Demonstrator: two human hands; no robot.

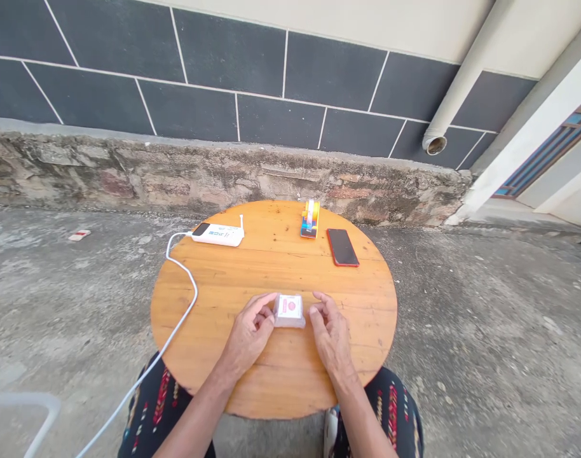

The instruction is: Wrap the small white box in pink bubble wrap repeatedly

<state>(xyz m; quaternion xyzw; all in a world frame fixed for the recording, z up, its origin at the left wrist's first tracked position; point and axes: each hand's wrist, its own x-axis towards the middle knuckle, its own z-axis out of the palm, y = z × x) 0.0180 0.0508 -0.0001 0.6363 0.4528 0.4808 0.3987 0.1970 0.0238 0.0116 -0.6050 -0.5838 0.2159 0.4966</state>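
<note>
**While the wrapped packet (289, 310) lies between your hands, the left is nearer**

Your left hand (249, 331) meets its left edge, fingers curled narrowly; you cannot tell whether they pinch the wrap. Your right hand (332, 334), loosely open, is just beside its right edge, apart. The packet rests on the counter (190, 331); its long axis is unclear, its underside hidden, its print too small to read.
</note>
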